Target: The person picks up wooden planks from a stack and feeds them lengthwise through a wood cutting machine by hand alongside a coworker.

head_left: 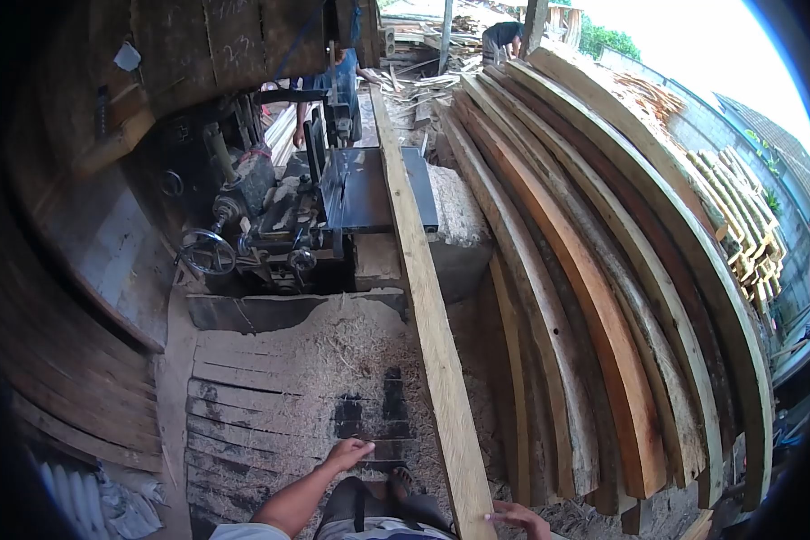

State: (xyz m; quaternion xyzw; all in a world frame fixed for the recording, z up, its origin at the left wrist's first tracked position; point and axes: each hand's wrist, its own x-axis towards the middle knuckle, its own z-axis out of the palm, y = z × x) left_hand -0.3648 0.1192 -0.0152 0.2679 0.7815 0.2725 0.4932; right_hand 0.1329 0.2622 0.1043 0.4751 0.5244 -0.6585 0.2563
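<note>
A long pale board point(436, 355) runs from near my body up across the dark metal table point(360, 191) of a sawing machine. At the board's near end my right hand point(520, 520) touches its right edge, the thumb by the wood and the fingers stretched out. My left hand point(349, 454) is held in front of my legs, left of the board and apart from it, with its thumb and fingers together; nothing can be made out between them. Beyond the machine table, a person in blue point(340, 85) stands beside the board's far end, partly hidden by the machine.
Long curved beams point(594, 297) stand stacked on the right. Sawdust point(333, 337) covers the slatted floor. The machine has a handwheel point(209, 252) at the left. Another person point(502, 40) bends over far back. More cut wood point(738, 216) lies by the wall.
</note>
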